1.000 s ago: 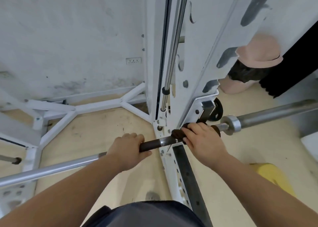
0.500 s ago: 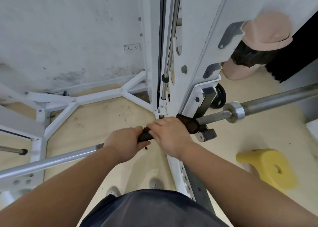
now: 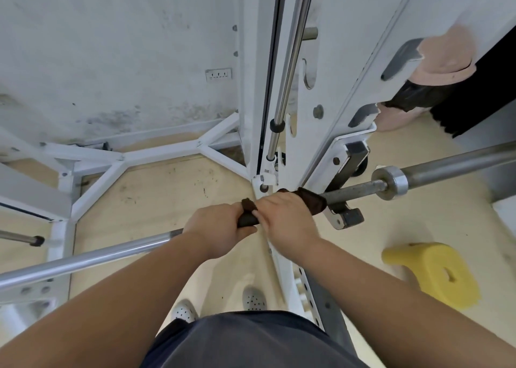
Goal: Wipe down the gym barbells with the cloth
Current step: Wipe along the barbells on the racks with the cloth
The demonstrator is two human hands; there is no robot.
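A steel barbell point(image 3: 92, 258) runs across the view from lower left to upper right, resting in a white rack. My left hand point(image 3: 217, 228) grips the bar near its middle. Right beside it, my right hand point(image 3: 287, 219) holds a dark brown cloth point(image 3: 312, 201) wrapped around the bar; the cloth shows at both sides of the hand. Beyond the cloth the bar goes on to a metal collar point(image 3: 391, 182) and the thicker sleeve point(image 3: 460, 164).
The white rack upright point(image 3: 329, 88) with its chrome guide rod point(image 3: 287, 60) stands just behind the bar. A black hook latch point(image 3: 346, 217) hangs under the bar. A yellow foam stool point(image 3: 435, 275) sits on the floor at right. White base struts point(image 3: 111, 166) lie at left.
My right hand slid the cloth leftwards along the bar, from near the collar to right beside my left hand. The camera view tilted slightly downward.
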